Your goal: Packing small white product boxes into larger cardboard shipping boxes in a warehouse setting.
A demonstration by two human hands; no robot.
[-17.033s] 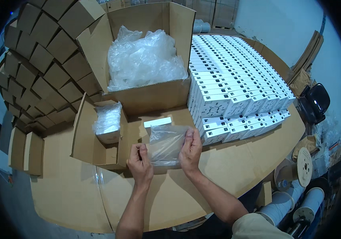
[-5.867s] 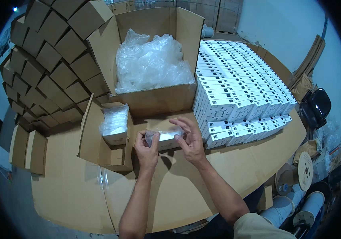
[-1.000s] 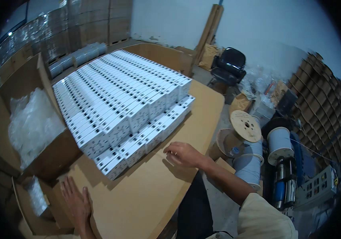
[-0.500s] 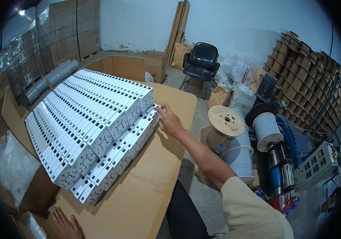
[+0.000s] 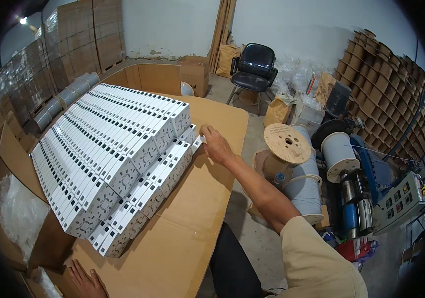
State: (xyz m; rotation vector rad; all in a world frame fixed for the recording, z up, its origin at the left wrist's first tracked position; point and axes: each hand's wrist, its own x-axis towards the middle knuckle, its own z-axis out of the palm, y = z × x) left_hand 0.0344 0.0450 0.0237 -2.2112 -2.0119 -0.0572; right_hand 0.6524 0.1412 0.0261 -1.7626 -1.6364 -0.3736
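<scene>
Slim white boxes (image 5: 123, 129) with small dark squares stand packed in long rows, filling the left part of a cardboard-covered table (image 5: 192, 218). A lower row (image 5: 148, 191) runs along their near right side, its end faces patterned in grey. At that row's far end, my right hand (image 5: 216, 145) pinches one slim white box (image 5: 197, 144), which sticks out a little from the others. The fingertips are partly hidden. My left hand (image 5: 87, 280) lies flat with fingers spread on the cardboard, below the near corner of the stack.
Open cartons with clear plastic wrap (image 5: 21, 213) border the table's left side. Past its right edge stand wooden cable spools (image 5: 287, 144), a machine with a control box (image 5: 399, 203) and a black chair (image 5: 255, 69). Brown cardboard cores (image 5: 386, 94) are piled at the far right.
My right hand has shifted slightly right, away from the row, and one white box now juts out toward it. My left hand stays on the cardboard. The view has turned slightly.
</scene>
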